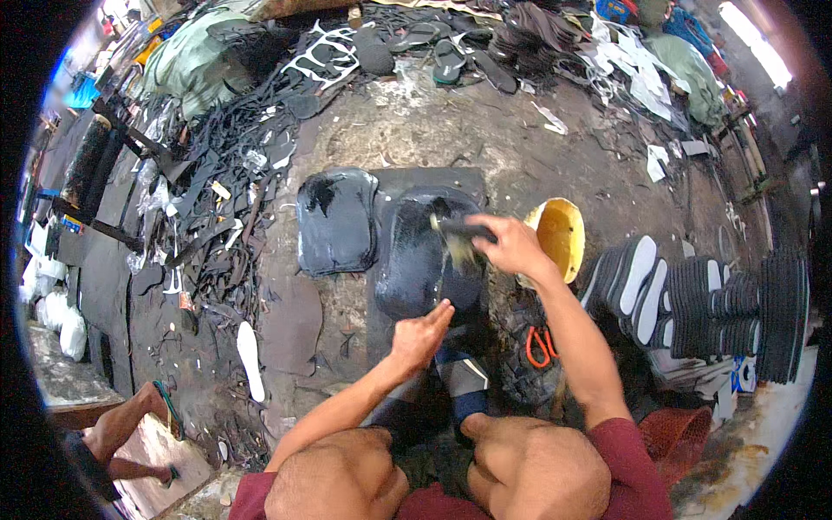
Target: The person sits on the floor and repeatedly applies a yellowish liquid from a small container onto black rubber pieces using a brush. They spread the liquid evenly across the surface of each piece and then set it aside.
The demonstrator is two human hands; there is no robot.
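A black rounded sheet [407, 260], glossy and wet-looking in places, lies on a dark flat board [451, 178] in front of me. My right hand [511, 247] grips a brush [464, 232] by its dark handle over the sheet's right half. The pale bristles are blurred by motion. With its index finger stretched out, my left hand [420, 338] touches the sheet's near edge; its other fingers look partly curled, and I see nothing held there. Left of the sheet lies a stack of similar black pieces [336, 230], the top one unevenly coated.
A yellow open container [562, 234] stands to the right, with orange-handled scissors [539, 347] nearer me. Stacked soles [693, 303] fill the right side. Dark scraps [225, 182] cover the left floor, near a white sole [250, 360]. Another person's legs [130, 433] show at lower left.
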